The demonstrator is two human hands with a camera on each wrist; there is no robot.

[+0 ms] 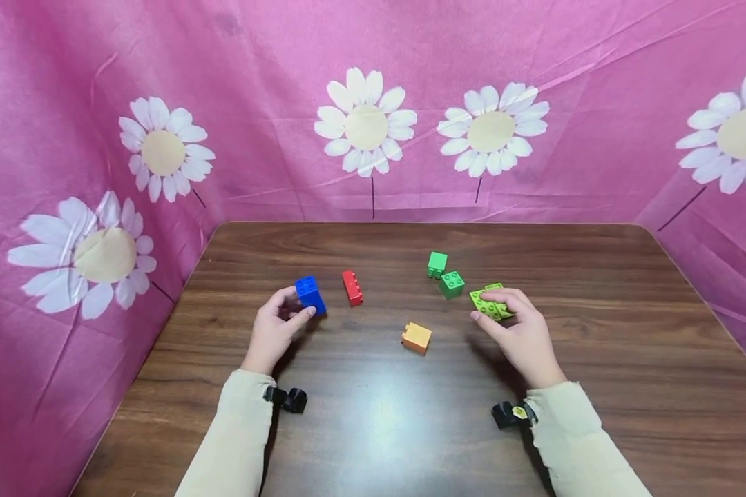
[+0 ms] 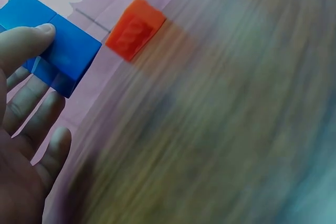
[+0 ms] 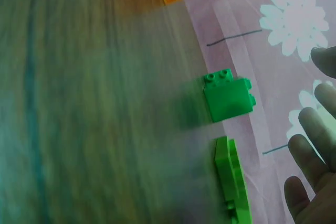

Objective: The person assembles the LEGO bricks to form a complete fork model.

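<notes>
Sleeves (image 1: 230, 435) (image 1: 587, 449), hands (image 1: 272, 335) (image 1: 527, 338), pinched blue blocks (image 1: 307, 290), lime pieces (image 1: 487, 306)

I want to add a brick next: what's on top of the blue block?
In the head view, bare studs top the blue block; no brick sits there. The left hand grips it, and side areas behind the hand can't be seen.

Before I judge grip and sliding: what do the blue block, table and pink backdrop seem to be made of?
Blue block: probably hard plastic, smooth, slightly glossy; crisp edges, moulded studs.
Table: wood or wood-look laminate, semi-gloss; brown grain, bright glare.
Pink backdrop: thin fabric or plastic sheeting, slight sheen; creases and soft folds leave it open.
</notes>
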